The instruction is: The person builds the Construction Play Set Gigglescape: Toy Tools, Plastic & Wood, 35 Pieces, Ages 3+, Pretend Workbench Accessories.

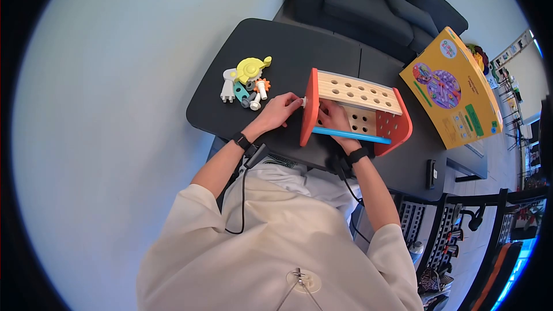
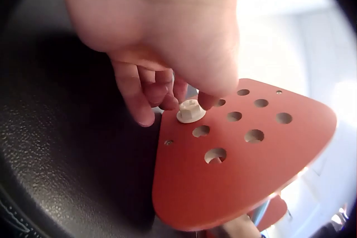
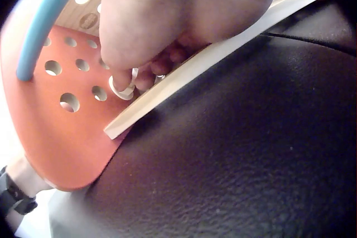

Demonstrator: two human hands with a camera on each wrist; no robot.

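A toy workbench with red side panels (image 2: pixel 240 176), perforated wooden boards (image 1: pixel 357 89) and a blue rod (image 1: pixel 351 135) stands on the black table. My left hand (image 1: pixel 280 112) is outside the left panel, its thumb and fingertips pinching the cream hex head of a bolt (image 2: pixel 191 112) that sits against the red face. Reaching inside the frame, my right hand (image 1: pixel 335 117) pinches a white ringed piece (image 3: pixel 121 88) against the inner side of the same panel. The fingers partly cover that piece. Other holes surround both spots.
Left of the workbench lies a pile of toy parts: a yellow piece (image 1: pixel 250 70), a white piece (image 1: pixel 228 87), an orange gear (image 1: pixel 262 84) and bolts. A large yellow box (image 1: pixel 455 86) stands at the right. A small black object (image 1: pixel 431 174) lies near the right edge.
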